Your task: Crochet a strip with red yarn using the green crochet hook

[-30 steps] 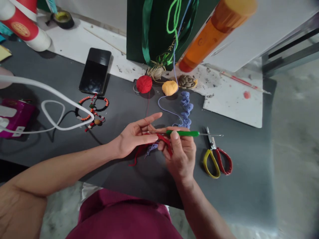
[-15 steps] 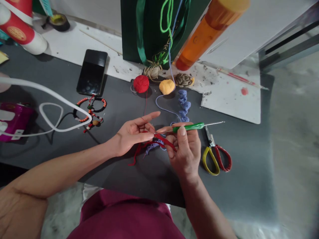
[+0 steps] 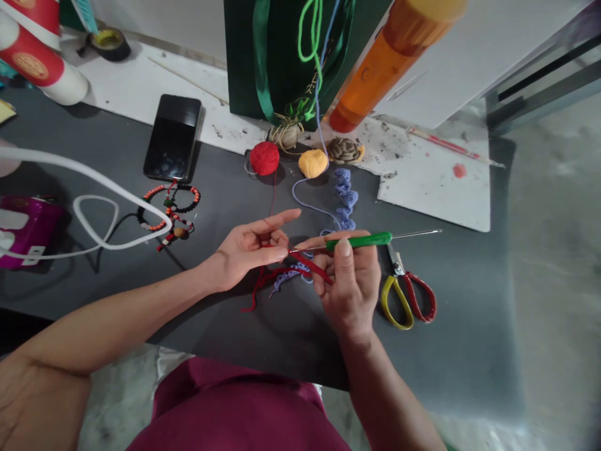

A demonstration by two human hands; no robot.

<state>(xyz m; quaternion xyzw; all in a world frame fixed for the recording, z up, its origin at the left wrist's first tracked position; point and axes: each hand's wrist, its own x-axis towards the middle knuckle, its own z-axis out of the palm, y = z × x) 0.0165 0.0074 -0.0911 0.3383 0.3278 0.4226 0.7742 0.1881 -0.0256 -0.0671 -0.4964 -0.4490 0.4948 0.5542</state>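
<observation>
My right hand [image 3: 351,282] is closed around a crochet hook [image 3: 361,240] with a green handle and metal at both ends. Its left tip reaches the red crochet strip [image 3: 312,265] at my left fingertips. Between thumb and fingers, my left hand [image 3: 251,254] pinches that strip, its index finger stretched out. Red yarn runs from my left fingers back to a red yarn ball [image 3: 264,158]. The strip's other end passes under my right fingers, and a loose red tail hangs onto the table. Blue-purple crochet work [image 3: 287,275] lies beneath, partly hidden by my hands.
Scissors [image 3: 407,294] with yellow and red handles lie right of my right hand. Beyond sit a yellow yarn ball [image 3: 313,163], a curled purple crochet piece [image 3: 346,199] and an orange bottle [image 3: 375,75]. On the left are a phone [image 3: 172,138], bracelets [image 3: 171,216] and a white cable [image 3: 117,181].
The crochet hook has turned slightly in my right hand, and its free right tip extends farther right. My left hand keeps its pinch, nearly unmoved.
</observation>
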